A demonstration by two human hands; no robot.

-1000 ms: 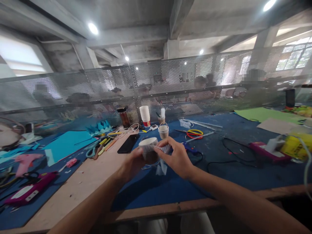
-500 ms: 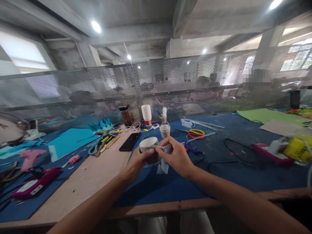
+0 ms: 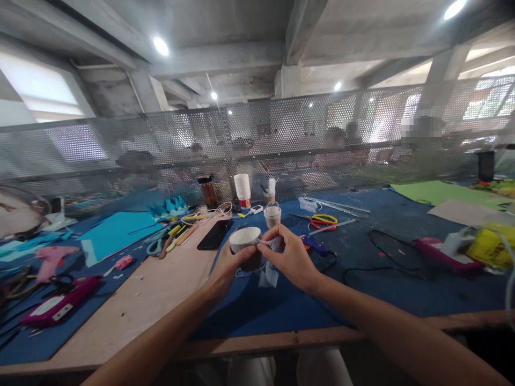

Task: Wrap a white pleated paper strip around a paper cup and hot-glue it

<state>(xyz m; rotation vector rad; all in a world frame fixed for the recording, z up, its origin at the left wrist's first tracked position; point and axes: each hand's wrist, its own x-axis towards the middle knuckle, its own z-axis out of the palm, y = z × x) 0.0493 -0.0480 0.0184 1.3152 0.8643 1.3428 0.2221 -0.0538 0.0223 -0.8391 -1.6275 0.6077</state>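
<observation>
A paper cup [image 3: 246, 237], white inside with a wrapped brownish-grey outer side, is tilted a little above the blue mat. My left hand [image 3: 230, 264] grips it from the left, thumb on the near side just below the rim. Thumb and forefinger of my right hand [image 3: 290, 256] are pinched together at the cup's right side, by the rim. Whatever lies between those fingertips is too small to make out. Pale translucent strips [image 3: 269, 276] lie on the mat below the hands. Just behind stands a small cup with a looped handle [image 3: 272, 216].
A black phone [image 3: 214, 235] lies left of the hands, near pliers and other hand tools. Behind are stacked paper cups [image 3: 242, 188] and a brown bottle [image 3: 208, 192]. To the right are scissors [image 3: 323, 220], a blue glue gun [image 3: 316, 245], cables and a purple power strip [image 3: 446, 252].
Both hands stay at the cup in almost the same pose. The cup's opening is tipped slightly more toward me, and the view has shifted very little.
</observation>
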